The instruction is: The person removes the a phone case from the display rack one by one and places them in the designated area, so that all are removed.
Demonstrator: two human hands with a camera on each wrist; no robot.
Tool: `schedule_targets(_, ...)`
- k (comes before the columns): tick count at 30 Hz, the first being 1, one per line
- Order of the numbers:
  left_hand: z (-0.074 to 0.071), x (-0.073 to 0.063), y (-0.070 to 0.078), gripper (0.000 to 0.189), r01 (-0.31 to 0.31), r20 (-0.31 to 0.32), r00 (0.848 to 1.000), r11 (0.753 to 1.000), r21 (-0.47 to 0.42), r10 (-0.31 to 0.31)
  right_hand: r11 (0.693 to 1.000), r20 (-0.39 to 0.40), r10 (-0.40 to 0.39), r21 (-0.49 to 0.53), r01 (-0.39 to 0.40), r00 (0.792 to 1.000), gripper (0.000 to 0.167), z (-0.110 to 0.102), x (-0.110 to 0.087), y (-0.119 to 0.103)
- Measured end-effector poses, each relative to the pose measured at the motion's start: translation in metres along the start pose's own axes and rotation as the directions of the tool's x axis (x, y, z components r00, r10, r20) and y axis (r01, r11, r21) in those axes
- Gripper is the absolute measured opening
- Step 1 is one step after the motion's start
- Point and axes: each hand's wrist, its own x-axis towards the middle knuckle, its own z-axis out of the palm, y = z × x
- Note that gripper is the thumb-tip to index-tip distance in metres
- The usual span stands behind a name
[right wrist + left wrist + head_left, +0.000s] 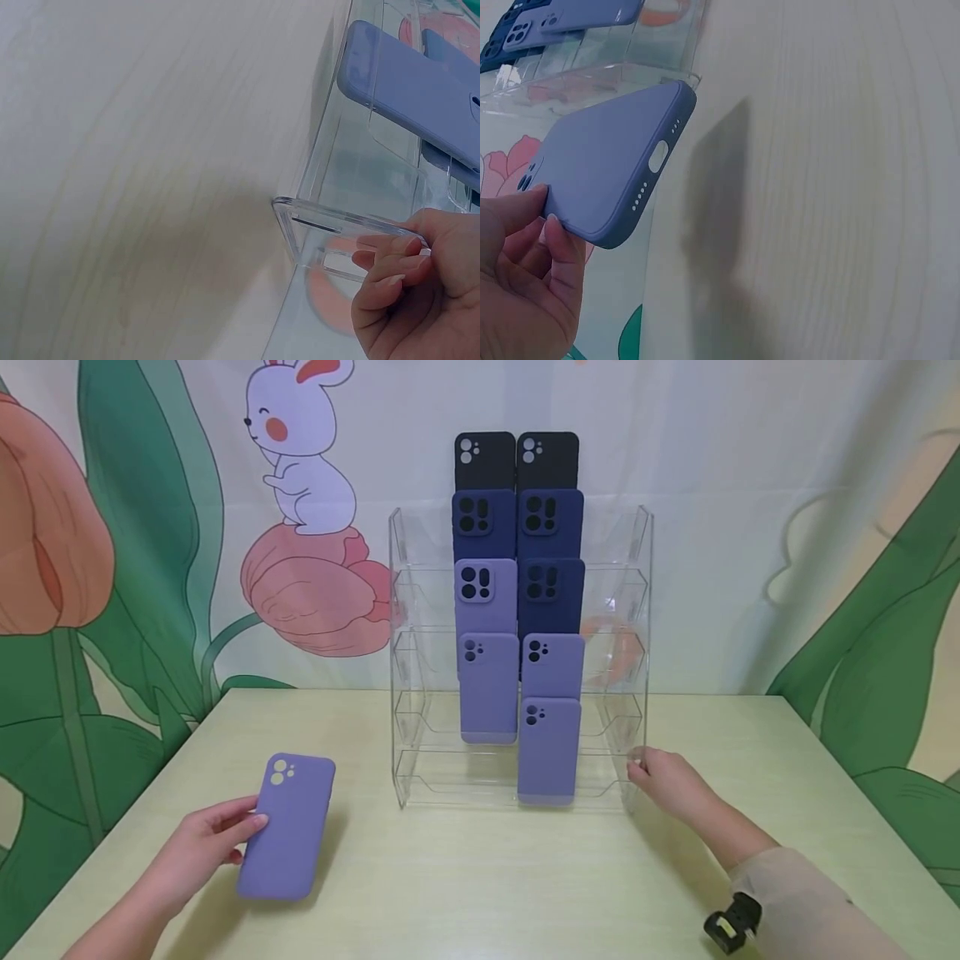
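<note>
A lavender phone case (288,831) is tilted above the table at the left, its camera cutouts uppermost. My left hand (201,842) pinches it by its left edge between thumb and fingers. In the left wrist view, the bottom end of the case (622,161) shows its port hole. A clear acrylic tiered rack (450,789) stands in the middle of the table. My right hand (670,781) grips the rack's right side panel near the bottom, and the right wrist view shows the fingers (394,281) curled at its edge.
Two columns of phone cases stand in the rack: black cases (487,472) on top, navy cases (551,539) below, then lavender ones (549,752). The pale wooden table (480,885) ends at a patterned curtain (720,568). A black device (733,923) is on the right sleeve.
</note>
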Motion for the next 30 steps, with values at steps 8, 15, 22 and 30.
schedule_targets(8,-0.007,-0.003,-0.011,0.06,0.012,0.0,1.0,1.0,0.027,-0.012,1.0,-0.002,0.005,-0.009,-0.005,1.0,0.039,0.0,0.0,0.0)
schedule_targets(15,-0.016,-0.003,-0.021,0.06,0.028,0.022,0.999,0.997,0.072,-0.029,1.0,-0.007,-0.003,-0.014,0.003,1.0,0.038,0.001,0.001,0.001)
schedule_targets(22,-0.028,-0.004,-0.033,0.059,0.049,0.038,0.998,0.991,0.128,-0.055,1.0,0.0,0.014,-0.005,-0.014,1.0,0.039,0.001,0.002,-0.001)
schedule_targets(30,-0.036,-0.004,-0.041,0.06,0.056,0.059,0.996,0.987,0.151,-0.065,1.0,0.004,0.018,-0.016,-0.018,1.0,0.04,0.0,0.002,-0.001)
